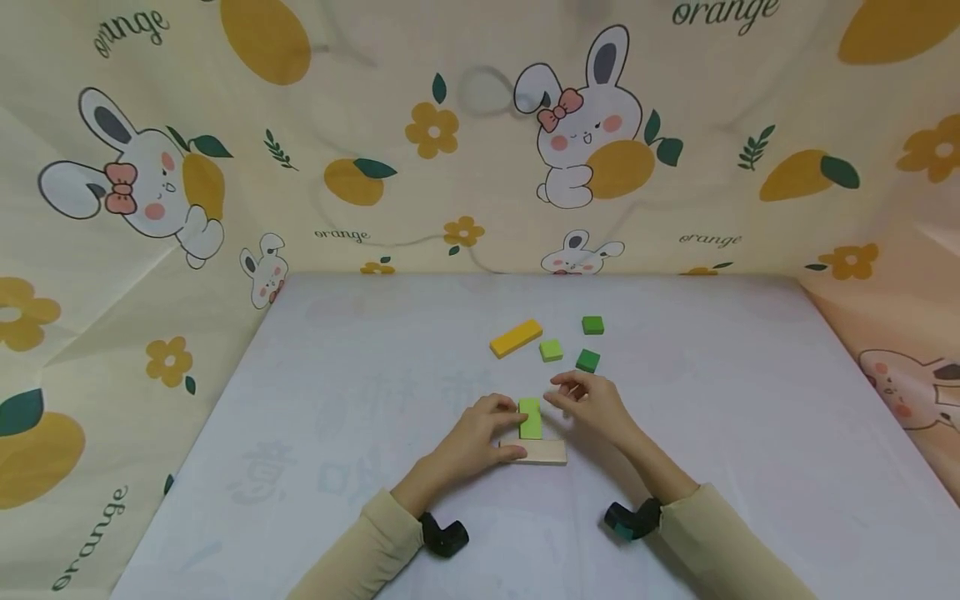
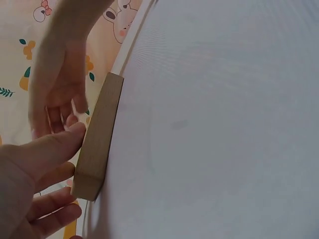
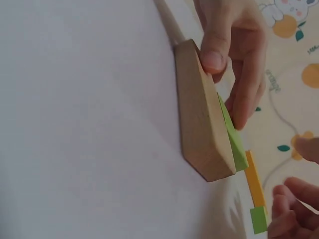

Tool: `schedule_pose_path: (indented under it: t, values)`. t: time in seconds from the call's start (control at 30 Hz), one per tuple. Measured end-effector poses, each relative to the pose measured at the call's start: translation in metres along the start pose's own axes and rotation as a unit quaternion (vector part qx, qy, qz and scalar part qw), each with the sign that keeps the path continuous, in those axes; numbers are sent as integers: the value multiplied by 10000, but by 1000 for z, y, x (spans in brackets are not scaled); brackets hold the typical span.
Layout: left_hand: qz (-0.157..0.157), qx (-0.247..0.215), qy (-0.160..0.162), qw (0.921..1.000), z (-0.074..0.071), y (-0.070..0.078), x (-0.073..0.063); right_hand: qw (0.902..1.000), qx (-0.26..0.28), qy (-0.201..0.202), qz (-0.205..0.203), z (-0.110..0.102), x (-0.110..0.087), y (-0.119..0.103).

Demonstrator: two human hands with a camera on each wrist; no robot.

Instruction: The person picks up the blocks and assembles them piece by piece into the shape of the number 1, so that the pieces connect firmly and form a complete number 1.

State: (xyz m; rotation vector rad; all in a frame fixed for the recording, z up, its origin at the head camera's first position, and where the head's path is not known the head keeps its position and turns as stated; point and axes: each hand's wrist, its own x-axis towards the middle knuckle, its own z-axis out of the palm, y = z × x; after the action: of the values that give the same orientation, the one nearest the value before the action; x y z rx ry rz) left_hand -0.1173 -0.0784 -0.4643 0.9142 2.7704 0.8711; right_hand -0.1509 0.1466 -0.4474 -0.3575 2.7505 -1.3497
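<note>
On the table lies a plain wooden block (image 1: 542, 452), with a light green block (image 1: 530, 418) set against its far side. My left hand (image 1: 476, 433) is at their left ends. Its thumb (image 3: 214, 60) rests on the wooden block's top edge, while the forefinger reaches to the light green block. To the right of the green block hovers my right hand (image 1: 592, 406), fingers loosely bent and holding nothing. In the right wrist view the right hand (image 3: 294, 214) shows only partly, apart from the blocks.
Farther back lie a long yellow block (image 1: 516, 338), a small light green block (image 1: 551, 350) and two darker green blocks, one (image 1: 588, 360) just beyond the right hand and one (image 1: 592, 325) behind it. A printed cloth (image 1: 480, 167) stands along the white table's (image 1: 360, 350) far edge.
</note>
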Motion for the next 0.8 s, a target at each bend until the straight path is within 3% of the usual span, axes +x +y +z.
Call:
schedule_pose_path:
  t: [0.13, 0.3, 0.4, 0.53, 0.8]
  values:
    - [-26, -84, 34, 10000, 1, -1, 0, 9988, -46, 470, 152, 3, 20, -1]
    - [-113, -210, 20, 9997, 1, -1, 0, 9968, -117, 722, 336, 5, 43, -3]
    - [-159, -281, 16, 9995, 1, -1, 0, 9959, -283, 699, 505, 7, 54, -6]
    - [-221, -342, -3, 9992, 1, -1, 0, 9915, -929, 602, 682, 10, 66, -10]
    - [-229, -397, -2, 9990, 2, -1, -1, 9718, -2124, 344, 962, 18, 84, -13]
